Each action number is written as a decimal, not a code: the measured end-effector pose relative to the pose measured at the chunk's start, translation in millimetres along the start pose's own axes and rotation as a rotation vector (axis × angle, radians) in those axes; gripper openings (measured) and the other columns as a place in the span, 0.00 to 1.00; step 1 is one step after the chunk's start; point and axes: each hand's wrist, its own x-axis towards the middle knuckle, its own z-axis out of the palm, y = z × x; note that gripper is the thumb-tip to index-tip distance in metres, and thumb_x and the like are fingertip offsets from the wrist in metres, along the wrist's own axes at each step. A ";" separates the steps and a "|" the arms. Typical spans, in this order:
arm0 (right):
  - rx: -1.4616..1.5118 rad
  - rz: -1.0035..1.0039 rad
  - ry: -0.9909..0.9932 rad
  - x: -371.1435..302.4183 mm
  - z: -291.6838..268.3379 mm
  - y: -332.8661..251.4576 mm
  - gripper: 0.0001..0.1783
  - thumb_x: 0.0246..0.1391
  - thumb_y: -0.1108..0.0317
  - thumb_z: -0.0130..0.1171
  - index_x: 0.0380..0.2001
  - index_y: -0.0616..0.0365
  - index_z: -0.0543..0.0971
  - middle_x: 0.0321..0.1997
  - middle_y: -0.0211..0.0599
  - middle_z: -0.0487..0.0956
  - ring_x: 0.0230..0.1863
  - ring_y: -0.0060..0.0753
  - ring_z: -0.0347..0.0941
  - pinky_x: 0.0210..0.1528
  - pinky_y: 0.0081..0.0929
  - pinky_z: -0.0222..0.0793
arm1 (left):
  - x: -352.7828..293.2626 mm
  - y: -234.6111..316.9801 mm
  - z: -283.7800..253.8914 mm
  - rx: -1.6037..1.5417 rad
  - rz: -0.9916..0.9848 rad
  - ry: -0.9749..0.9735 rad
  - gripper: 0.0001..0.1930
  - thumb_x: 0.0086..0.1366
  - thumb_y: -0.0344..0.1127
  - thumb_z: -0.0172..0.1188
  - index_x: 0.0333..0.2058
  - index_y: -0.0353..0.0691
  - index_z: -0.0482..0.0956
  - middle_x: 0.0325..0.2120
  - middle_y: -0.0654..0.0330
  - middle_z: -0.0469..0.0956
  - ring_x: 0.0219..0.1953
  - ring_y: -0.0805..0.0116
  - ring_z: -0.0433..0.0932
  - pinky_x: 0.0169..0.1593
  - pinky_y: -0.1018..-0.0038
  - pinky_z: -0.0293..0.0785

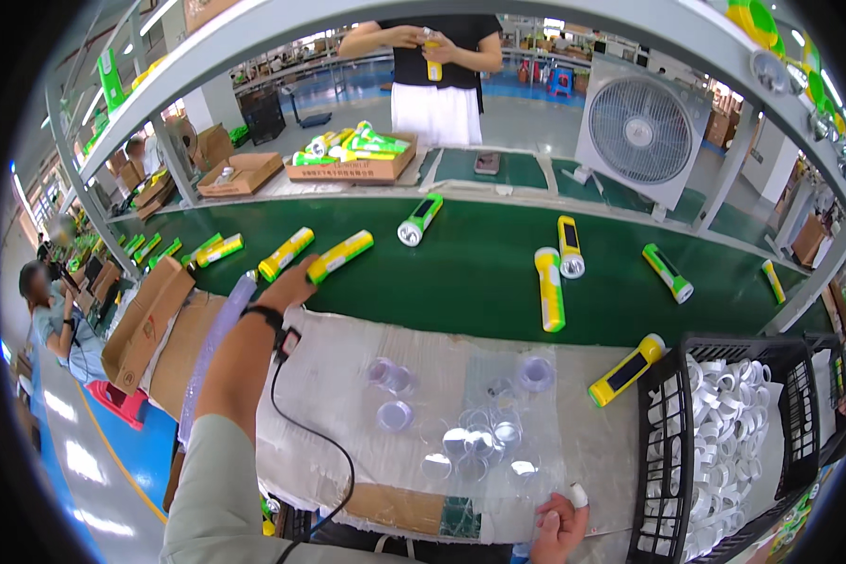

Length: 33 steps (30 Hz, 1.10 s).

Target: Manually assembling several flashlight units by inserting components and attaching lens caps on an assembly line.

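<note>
My left hand (292, 285) reaches over the green conveyor belt, its fingers closed at the near end of a yellow flashlight (342, 256). Just beyond that hand lies another yellow-and-green flashlight (287, 254). My right hand (560, 528) rests low at the near edge of the work surface, fingers loosely bent and apart, with a white cover on one fingertip. No object shows in it. Clear plastic rings and lens pieces (479, 437) lie between my arms. A yellow flashlight with a dark panel (627, 369) lies farther right.
More flashlights (550, 289) are spread along the green belt (461, 282). A black crate (665, 451) of white rings stands at right. Across the belt are a cardboard box (348, 171) of flashlights, a fan (641, 130) and a person holding a flashlight. A cable runs from my left wrist.
</note>
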 end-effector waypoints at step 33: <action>-0.470 -0.765 -0.643 -28.8 206.4 -107.3 0.27 0.31 0.66 0.67 0.40 0.59 0.71 0.36 0.40 0.71 0.37 0.45 0.71 0.40 0.37 0.68 | -404.1 44.1 2.5 -1.447 0.142 -0.142 0.20 0.60 0.34 0.55 0.51 0.41 0.64 0.42 0.55 0.69 0.39 0.60 0.76 0.40 0.65 0.77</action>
